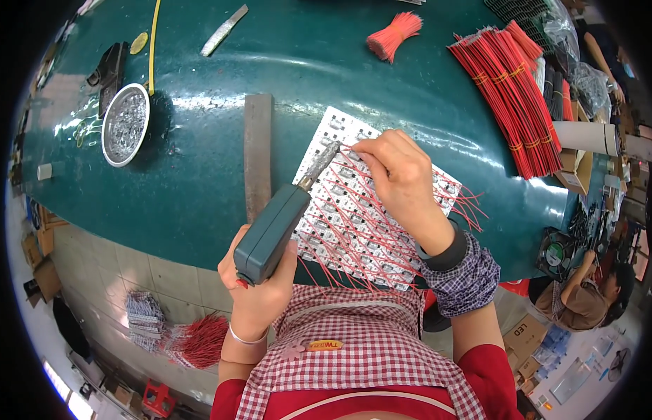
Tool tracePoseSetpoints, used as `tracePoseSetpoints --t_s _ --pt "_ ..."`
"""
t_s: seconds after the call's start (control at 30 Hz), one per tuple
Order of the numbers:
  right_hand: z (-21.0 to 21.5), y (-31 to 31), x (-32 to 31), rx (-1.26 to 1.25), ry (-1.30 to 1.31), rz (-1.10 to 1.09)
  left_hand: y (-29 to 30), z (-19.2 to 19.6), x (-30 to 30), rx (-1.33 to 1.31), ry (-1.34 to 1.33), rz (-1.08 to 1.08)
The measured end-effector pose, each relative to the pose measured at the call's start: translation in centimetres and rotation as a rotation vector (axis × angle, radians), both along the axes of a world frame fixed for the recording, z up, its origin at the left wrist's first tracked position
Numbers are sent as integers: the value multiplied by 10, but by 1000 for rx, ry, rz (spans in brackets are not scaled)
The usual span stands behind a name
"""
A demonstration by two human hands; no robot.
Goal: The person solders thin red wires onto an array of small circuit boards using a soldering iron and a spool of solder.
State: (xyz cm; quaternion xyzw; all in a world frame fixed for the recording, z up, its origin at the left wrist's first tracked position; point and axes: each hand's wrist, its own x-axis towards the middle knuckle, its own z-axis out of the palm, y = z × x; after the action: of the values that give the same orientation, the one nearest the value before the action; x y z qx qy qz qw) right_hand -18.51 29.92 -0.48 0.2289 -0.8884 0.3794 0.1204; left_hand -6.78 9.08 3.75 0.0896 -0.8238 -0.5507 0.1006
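My left hand (261, 283) is wrapped round a dark green soldering gun (273, 227). Its metal tip (322, 164) rests at the upper part of a white circuit board panel (331, 126), close to my right fingertips. Between thumb and forefinger, my right hand (399, 175) pinches a thin red wire (345, 148) at that same spot. Many red wires (368, 238) trail from the panel's rows of small parts, some hanging over the table's near edge. The joint under the tip is too small to make out.
Left of the panel lies a flat grey bar (258, 150). Farther left stands a white-rimmed bowl (145, 112) of silvery bits, near a yellow cord (153, 49). Bundled red wires (508, 98) lie at the far right, a smaller bundle (394, 35) at the back. Another person (585, 294) sits at right.
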Motion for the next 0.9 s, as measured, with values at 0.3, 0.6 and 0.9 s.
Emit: tracePoseSetpoints --t_s 0.3,0.6,0.9 --pt "-1 0 0 20 27 -3 -1 2 1 -72 -8 -40" --pt "1 1 0 26 22 -8 -13 15 26 -90 19 77" --pt "1 -1 1 39 36 -8 -4 17 6 -74 31 -27"
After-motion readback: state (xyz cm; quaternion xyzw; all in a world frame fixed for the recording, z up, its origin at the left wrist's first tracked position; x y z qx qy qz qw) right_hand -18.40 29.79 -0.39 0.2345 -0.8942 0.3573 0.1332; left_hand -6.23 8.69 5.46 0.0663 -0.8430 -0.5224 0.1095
